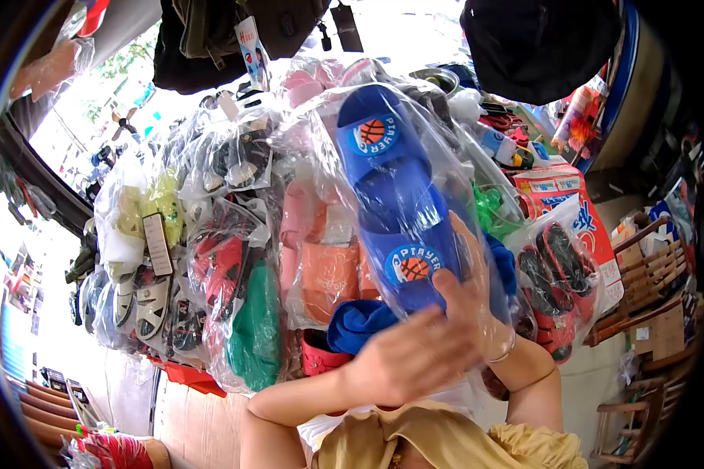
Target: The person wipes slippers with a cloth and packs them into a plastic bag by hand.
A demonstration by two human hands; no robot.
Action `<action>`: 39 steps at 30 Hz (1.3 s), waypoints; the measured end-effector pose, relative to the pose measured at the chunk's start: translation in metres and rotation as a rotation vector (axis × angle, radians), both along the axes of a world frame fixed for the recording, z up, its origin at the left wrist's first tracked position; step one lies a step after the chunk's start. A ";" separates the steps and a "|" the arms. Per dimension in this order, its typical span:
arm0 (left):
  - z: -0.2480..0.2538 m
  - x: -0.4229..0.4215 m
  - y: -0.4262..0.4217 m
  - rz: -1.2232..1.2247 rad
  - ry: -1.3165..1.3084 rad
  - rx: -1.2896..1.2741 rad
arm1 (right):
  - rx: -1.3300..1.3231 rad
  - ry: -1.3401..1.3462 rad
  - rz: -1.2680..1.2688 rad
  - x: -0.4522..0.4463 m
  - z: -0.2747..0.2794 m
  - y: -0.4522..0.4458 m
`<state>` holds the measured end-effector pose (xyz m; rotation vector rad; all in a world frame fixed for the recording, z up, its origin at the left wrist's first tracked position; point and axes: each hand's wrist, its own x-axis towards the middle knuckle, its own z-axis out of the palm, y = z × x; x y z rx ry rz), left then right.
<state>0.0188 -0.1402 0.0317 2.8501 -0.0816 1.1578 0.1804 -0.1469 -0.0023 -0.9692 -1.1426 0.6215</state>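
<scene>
Holding bagged blue slide sandals (pixel 403 205) in the right hand (pixel 477 281) over the near edge of the footwear pile (pixel 321 270), blurred left hand (pixel 416 353) in front; cannot tell if gripping.

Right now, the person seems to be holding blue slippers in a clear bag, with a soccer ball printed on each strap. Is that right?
Not quite: the print is an orange basketball with dark seams, not a soccer ball, as the head view shows. The rest holds: the slippers are blue, in a clear bag, and held by the person.
</scene>
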 end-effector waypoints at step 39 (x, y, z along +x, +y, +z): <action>0.073 0.013 0.087 0.203 0.171 0.076 | 0.040 -0.276 -0.073 -0.022 -0.002 0.024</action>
